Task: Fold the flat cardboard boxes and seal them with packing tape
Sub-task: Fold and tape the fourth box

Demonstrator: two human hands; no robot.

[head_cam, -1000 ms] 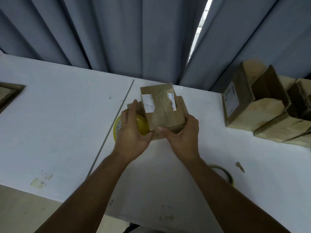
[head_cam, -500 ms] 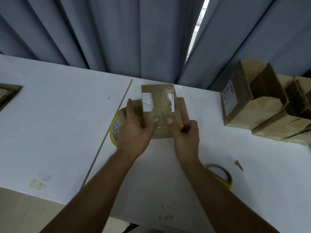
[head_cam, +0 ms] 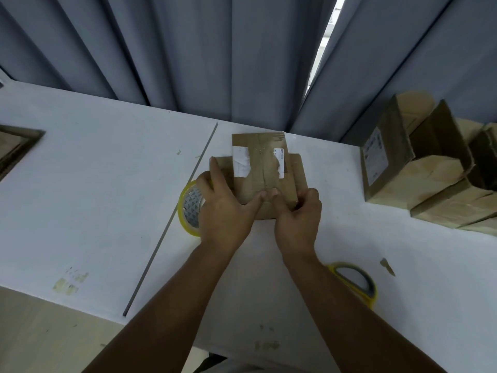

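While both thumbs press side by side at the near end of the centre seam of the cardboard box [head_cam: 265, 179], which sits on the white bench [head_cam: 107, 184] in front of the grey curtain [head_cam: 188, 63], the step in hand looks to be rubbing a strip of clear tape down over the closed flaps. The left hand [head_cam: 226, 214] curls its fingers over the yellow tape roll [head_cam: 188, 208] touching the box's left side, forefinger stretched along the left flap; the right hand [head_cam: 297, 216] wraps the box's near right corner. Done well, the right hand pins the box still, the thumbs slide firmly along the seam toward the box's far edge so no bubble or lifted edge remains, and the tape carries over the near edge before cutting. Whether the tape is severed from the roll cannot be told. A second roll [head_cam: 352, 281] lies nearer than the box, to its right; folded boxes [head_cam: 430, 179] are piled well to its right.
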